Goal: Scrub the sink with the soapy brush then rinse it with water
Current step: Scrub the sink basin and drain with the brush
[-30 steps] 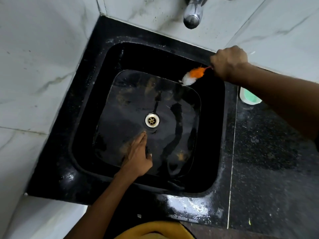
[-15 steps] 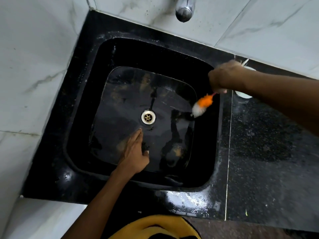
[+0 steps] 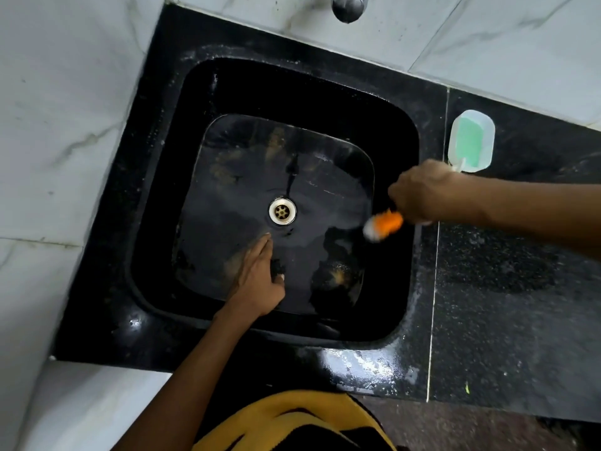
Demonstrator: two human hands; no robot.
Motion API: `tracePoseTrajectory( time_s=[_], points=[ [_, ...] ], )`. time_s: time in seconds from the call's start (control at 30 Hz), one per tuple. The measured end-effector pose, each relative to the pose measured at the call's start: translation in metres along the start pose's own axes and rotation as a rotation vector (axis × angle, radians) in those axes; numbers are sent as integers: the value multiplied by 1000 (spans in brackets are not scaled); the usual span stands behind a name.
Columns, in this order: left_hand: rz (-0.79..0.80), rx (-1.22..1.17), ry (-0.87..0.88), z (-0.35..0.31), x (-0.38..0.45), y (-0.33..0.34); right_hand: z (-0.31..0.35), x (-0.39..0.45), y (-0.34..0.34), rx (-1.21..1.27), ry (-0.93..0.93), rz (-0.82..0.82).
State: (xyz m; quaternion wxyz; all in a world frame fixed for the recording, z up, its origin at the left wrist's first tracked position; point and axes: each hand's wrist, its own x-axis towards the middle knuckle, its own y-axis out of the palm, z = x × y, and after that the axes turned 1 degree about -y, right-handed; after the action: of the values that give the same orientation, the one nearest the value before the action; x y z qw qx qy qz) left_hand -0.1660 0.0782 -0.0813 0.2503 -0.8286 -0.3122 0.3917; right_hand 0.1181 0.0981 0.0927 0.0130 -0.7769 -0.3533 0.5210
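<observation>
Scrubbing step: right hand (image 3: 422,192) fisted tight on brush (image 3: 383,225) handle, bristle end just below grip against sink (image 3: 395,131) right wall for pressure; left hand (image 3: 257,281) flat, fingers spread, holding nothing, braced on sink floor nr drain (image 3: 282,210), prob. for support.

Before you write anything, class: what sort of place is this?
Probably a kitchen or washroom wash area: a black sink set in a dark stone counter, a metal tap on marble-look wall tiles.
</observation>
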Motion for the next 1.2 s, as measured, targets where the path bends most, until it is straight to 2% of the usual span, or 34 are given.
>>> tracePoseTrajectory(
  time_s=[0.03, 0.07, 0.2, 0.27, 0.33, 0.37, 0.4, 0.5, 0.53, 0.57, 0.67, 0.7, 0.73, 0.83, 0.9, 0.93, 1.0, 1.07, 1.1, 1.13, 1.2],
  points=[
    [4, 0, -3, 0, 0, 0, 6, -4, -1, -4, -44, 81],
    [9, 5, -3, 0, 0, 0, 7, -7, -5, -4, -40, 93],
    [11, 19, -2, 0, 1, 0, -2, -8, -12, -112, 90, -117],
    [16, 19, -10, 0, 0, -1, 22, -15, -9, -172, -46, -30],
    [21, 17, -20, 0, 0, -1, 48, -29, -4, -182, -219, 190],
    [25, 14, -21, 0, 0, 0, 49, -31, -4, -171, -219, 251],
    [28, 14, -19, 0, 0, -1, 40, -28, -3, -137, -148, 245],
    [33, 40, -7, 0, 0, 0, 7, -19, -5, -64, 129, -21],
    [39, 42, -9, -1, 0, -1, 8, -16, -1, -79, 155, -92],
    [44, 35, -15, -2, -1, -1, 18, -15, 1, -95, 117, -96],
    [44, 22, -20, -2, -2, -3, 72, -33, 7, -150, -190, 158],
    [43, 23, -16, -2, -2, -3, 80, -39, 8, -169, -230, 248],
    [42, 24, -11, -2, -2, -3, 74, -41, 5, -157, -205, 251],
    [48, 40, -5, -2, -2, -1, 20, -14, 2, -36, 154, -21],
    [52, 46, -7, -2, -2, -1, 5, 3, 8, -46, 295, -159],
    [52, 44, -9, -2, -2, -1, 9, 9, 11, -27, 280, -155],
    [50, 41, -17, -2, -2, -3, 44, 0, 11, -34, 88, -64],
    [45, 47, -19, -1, -2, -4, 73, -23, 10, -76, -142, 140],
    [44, 53, -17, -1, -2, -4, 67, -28, 8, -64, -143, 180],
    [45, 60, -12, -2, -2, -4, 53, -24, 5, -33, -63, 146],
    [51, 68, -7, -3, -2, -3, 14, -5, 4, 12, 153, -1]
  ],
)
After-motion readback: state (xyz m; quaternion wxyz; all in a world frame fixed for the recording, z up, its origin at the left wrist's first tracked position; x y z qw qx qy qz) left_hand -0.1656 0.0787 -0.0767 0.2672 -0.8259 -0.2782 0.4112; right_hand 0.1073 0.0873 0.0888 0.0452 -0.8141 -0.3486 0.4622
